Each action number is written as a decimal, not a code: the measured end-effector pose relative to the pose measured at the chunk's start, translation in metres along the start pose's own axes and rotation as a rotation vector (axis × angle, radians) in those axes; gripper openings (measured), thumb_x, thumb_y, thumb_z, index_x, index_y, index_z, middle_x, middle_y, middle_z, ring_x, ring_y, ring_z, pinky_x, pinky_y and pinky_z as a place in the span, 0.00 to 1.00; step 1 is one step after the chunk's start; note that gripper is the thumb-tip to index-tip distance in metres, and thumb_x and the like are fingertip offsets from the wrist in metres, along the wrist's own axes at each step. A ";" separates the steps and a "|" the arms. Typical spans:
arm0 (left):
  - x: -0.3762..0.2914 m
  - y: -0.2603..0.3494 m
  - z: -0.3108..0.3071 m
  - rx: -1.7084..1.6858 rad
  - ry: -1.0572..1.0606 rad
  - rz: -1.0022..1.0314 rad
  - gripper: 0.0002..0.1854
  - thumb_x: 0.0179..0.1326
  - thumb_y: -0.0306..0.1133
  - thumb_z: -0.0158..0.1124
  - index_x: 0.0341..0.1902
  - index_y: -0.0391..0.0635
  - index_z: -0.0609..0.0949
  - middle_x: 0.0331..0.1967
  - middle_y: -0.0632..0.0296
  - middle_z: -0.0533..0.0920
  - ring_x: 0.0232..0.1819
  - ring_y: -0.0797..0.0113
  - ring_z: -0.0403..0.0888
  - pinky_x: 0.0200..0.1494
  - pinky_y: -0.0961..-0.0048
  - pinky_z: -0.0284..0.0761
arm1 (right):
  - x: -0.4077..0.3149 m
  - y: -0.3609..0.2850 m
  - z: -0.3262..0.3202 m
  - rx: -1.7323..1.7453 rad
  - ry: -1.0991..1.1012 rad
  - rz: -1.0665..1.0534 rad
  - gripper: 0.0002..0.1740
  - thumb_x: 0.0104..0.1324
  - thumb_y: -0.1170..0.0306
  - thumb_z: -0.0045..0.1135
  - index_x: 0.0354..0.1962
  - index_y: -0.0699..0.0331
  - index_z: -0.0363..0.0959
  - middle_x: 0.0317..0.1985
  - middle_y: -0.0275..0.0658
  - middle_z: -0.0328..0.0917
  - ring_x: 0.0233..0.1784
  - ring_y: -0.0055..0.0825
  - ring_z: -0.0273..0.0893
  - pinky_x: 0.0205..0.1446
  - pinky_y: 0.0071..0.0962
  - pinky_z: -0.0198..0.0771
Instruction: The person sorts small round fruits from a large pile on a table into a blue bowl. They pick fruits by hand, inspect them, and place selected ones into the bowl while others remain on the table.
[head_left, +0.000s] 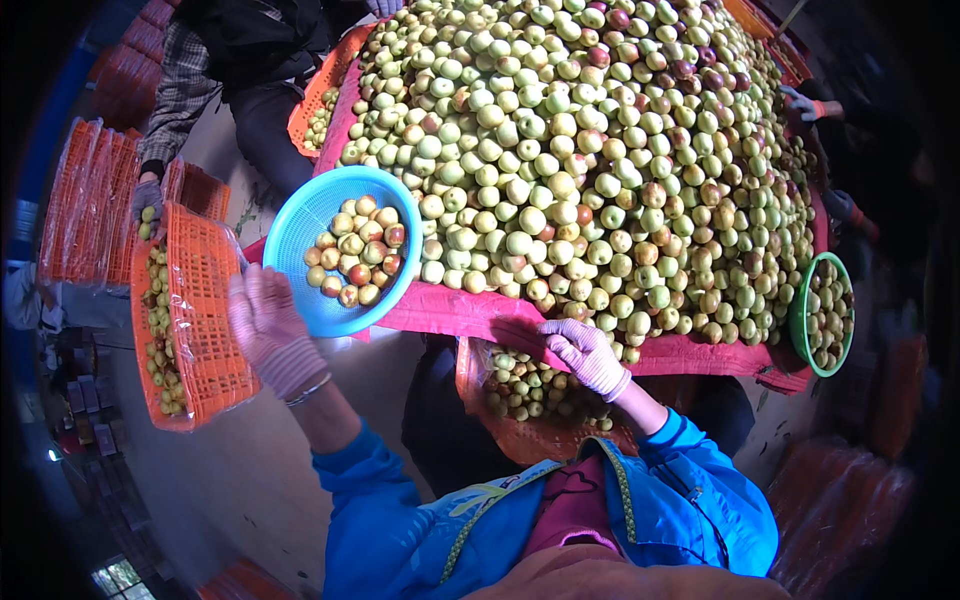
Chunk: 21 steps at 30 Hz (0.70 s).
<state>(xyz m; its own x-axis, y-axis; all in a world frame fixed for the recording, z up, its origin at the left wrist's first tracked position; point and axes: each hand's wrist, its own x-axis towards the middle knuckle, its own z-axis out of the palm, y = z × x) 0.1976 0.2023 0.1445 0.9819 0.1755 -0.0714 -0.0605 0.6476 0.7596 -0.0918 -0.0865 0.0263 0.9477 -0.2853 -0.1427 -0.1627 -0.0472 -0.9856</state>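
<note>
A big heap of green and reddish jujube-like fruit (540, 172) covers a table with a pink cloth edge (465, 311). My left hand (271, 330), in a striped knit glove, is raised palm up with nothing in it, between an orange crate and the blue plastic colander (281, 247) that holds redder fruit (360, 251). My right hand (589, 356), gloved too, rests at the cloth's edge with its fingers bent; whether it pinches the cloth or a fruit I cannot tell. Below it, an orange crate (517, 439) of fruit sits at my lap.
At left, a person's gloved hand (147, 206) holds fruit over a plastic-wrapped orange crate (210, 315). Wrapped crates (82, 202) are stacked behind. A green basket (804, 322) of fruit stands at the table's right corner. Other gloved hands (806, 105) are at the far right.
</note>
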 end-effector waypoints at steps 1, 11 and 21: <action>-0.025 -0.030 0.020 -0.033 -0.039 -0.076 0.21 0.72 0.36 0.50 0.63 0.36 0.70 0.68 0.42 0.64 0.67 0.49 0.67 0.70 0.55 0.66 | 0.001 0.003 -0.001 0.003 0.039 -0.055 0.16 0.71 0.65 0.54 0.49 0.67 0.77 0.40 0.40 0.80 0.43 0.26 0.78 0.50 0.28 0.73; -0.139 -0.204 0.038 -0.088 0.073 -0.898 0.20 0.68 0.37 0.57 0.58 0.38 0.73 0.50 0.52 0.76 0.51 0.56 0.76 0.56 0.58 0.77 | 0.026 0.001 -0.045 -0.194 0.197 0.046 0.14 0.71 0.69 0.54 0.49 0.68 0.77 0.41 0.39 0.81 0.44 0.26 0.79 0.51 0.25 0.74; -0.131 -0.195 0.050 -0.193 0.129 -0.870 0.21 0.68 0.38 0.58 0.58 0.37 0.72 0.49 0.52 0.76 0.49 0.56 0.76 0.55 0.58 0.77 | 0.136 -0.039 -0.026 -0.426 0.356 -0.378 0.12 0.66 0.76 0.56 0.47 0.68 0.78 0.41 0.38 0.80 0.42 0.21 0.78 0.49 0.23 0.73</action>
<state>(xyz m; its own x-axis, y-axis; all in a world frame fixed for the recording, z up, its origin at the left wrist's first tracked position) 0.0901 0.0158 0.0383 0.6679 -0.3606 -0.6511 0.6542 0.7016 0.2825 0.0364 -0.1485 0.0473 0.8243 -0.4701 0.3156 -0.0010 -0.5586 -0.8294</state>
